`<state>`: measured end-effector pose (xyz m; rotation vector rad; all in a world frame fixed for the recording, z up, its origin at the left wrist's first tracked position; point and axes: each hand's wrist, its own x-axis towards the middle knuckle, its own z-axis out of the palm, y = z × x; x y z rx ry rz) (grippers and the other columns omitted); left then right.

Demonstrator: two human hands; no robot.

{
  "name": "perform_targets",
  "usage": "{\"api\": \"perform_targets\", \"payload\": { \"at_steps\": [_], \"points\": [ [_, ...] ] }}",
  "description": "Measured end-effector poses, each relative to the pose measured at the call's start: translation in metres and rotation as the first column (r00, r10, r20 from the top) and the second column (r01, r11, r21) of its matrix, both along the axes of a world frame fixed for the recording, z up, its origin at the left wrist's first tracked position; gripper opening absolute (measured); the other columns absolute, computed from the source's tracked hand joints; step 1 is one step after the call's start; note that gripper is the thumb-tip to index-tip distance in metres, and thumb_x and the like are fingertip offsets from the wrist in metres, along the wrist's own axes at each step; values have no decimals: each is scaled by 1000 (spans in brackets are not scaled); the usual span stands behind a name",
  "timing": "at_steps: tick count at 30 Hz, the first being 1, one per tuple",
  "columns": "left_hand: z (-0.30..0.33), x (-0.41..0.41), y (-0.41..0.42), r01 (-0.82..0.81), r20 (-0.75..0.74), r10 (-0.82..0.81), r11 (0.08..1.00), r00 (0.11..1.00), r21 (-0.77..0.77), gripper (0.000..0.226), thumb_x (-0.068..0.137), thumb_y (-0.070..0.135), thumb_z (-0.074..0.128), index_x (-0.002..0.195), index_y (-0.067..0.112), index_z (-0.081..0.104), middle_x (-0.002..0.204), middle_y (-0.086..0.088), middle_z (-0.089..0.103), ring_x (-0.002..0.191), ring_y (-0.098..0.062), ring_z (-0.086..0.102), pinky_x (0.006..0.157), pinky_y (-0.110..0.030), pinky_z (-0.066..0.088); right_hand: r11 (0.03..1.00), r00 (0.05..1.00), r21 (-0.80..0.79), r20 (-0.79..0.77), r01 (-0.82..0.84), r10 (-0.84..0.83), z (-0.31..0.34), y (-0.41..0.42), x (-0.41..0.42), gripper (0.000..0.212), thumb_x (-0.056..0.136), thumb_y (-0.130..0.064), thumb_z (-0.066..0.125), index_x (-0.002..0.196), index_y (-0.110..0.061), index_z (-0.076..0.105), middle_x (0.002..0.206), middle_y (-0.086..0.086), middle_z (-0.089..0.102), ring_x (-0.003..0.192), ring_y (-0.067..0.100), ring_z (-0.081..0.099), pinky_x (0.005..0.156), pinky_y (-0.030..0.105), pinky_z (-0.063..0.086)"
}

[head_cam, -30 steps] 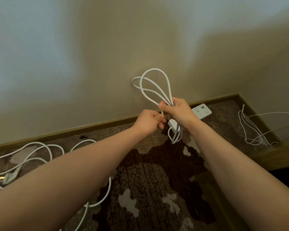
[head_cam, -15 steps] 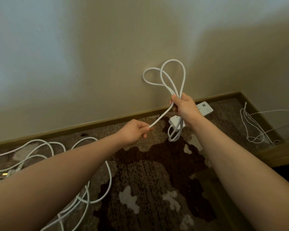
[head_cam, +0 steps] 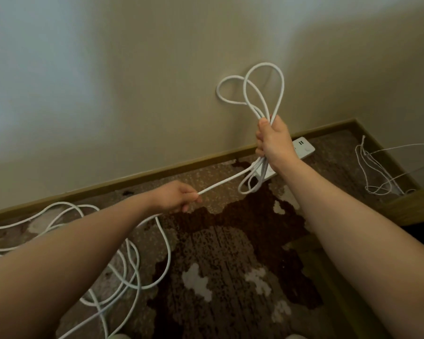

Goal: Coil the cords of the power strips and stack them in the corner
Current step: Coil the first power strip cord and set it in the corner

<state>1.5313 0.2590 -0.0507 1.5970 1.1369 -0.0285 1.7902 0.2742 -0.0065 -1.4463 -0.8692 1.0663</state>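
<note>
Loops of white cord [head_cam: 262, 94] are gripped in the right hand [head_cam: 274, 140], raised before the far wall. One strand is pinched by the left hand [head_cam: 175, 198], lower left. Behind the right hand, a power strip [head_cam: 303, 149] lies on the carpet [head_cam: 230, 253].

A beige wall [head_cam: 137, 89] meets a patterned brown carpet [head_cam: 230, 253] along an olive baseboard [head_cam: 122, 182]. In the right corner thin white wires [head_cam: 377, 172] lie tangled on the carpet beside a wooden edge [head_cam: 411, 204].
</note>
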Motion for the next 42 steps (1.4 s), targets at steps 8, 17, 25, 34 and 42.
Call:
{"api": "perform_targets", "payload": {
  "at_steps": [8,17,25,34,42],
  "points": [
    [-1,-52,19,58,-230,-25,989,973,138,24,95,24,55,86,11,73,57,-2,52,53,-14,44,51,-23,34,981,975,-120,183,153,-130,-19,-7,33,17,103,-28,39,90,-26,48,66,-4,44,49,8,37,41,22,32],
    [41,56,-20,310,-25,-321,889,947,337,16,92,29,56,85,29,70,63,14,58,58,2,51,58,-17,40,999,905,28,426,-32,17,-3,1,7,17,102,-27,42,88,-31,49,77,-5,51,66,9,48,59,22,40],
    [-3,-29,-1,205,-214,-169,965,962,164,20,98,23,49,96,20,69,66,2,59,58,-10,51,59,-24,38,995,816,95,572,31,-80,7,7,35,16,103,-24,41,98,-13,52,79,1,53,67,12,48,62,30,42],
    [29,-25,17,135,-151,-89,934,985,330,21,96,31,50,93,23,69,75,5,62,67,-9,52,62,-23,38,994,839,99,538,36,-83,9,6,31,17,103,-23,42,88,-21,49,74,-5,51,58,-1,47,55,17,41],
    [65,82,11,94,-100,-46,830,994,550,16,89,35,60,83,26,73,74,7,68,78,-14,63,72,-29,47,976,906,-41,365,-212,212,19,5,-6,16,105,-19,39,90,-18,47,64,0,57,40,10,46,42,21,38]
  ]
}}
